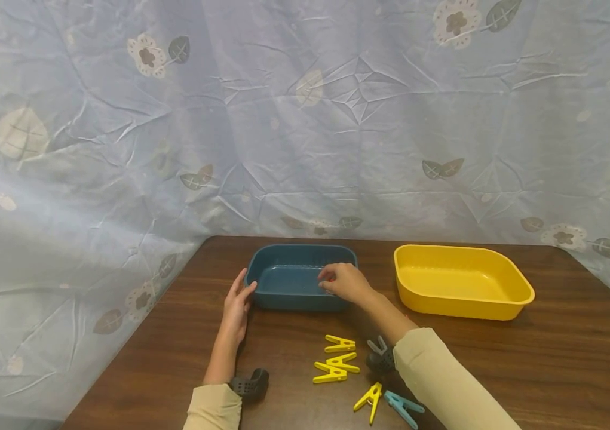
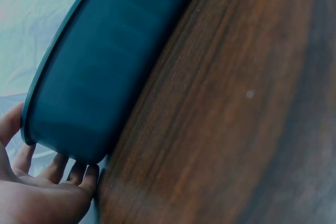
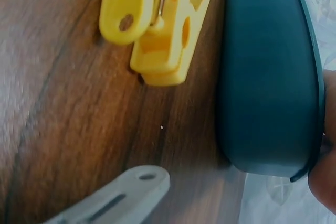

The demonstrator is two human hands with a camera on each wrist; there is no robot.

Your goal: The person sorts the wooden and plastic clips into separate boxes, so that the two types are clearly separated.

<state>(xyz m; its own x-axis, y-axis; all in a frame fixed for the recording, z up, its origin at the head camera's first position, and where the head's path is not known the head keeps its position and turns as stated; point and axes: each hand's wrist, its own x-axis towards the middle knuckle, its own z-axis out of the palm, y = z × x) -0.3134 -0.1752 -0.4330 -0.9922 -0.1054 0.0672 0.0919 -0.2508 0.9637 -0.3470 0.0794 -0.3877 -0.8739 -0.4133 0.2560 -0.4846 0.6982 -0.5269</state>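
A dark blue plastic basin (image 1: 299, 302) stands at the back left of the table. My left hand (image 1: 235, 310) holds its front left corner, the thumb at the rim and the fingers against the outer wall (image 2: 100, 72). Over the right part of the basin is my right hand (image 1: 345, 282), fingers bent and pointing inward past the rim. Whether anything is between its fingertips is hidden. Nearer me lie several yellow clothespins (image 1: 340, 344), a light blue clothespin (image 1: 404, 408) and a grey clothespin (image 1: 377, 346), the last beside my right forearm.
A yellow basin (image 1: 460, 307) stands to the right of the blue one on the brown wooden table (image 1: 568, 358). A pale curtain with flower and leaf prints (image 1: 305, 149) hangs behind the table. Dark wrist devices (image 1: 251, 385) are on both wrists.
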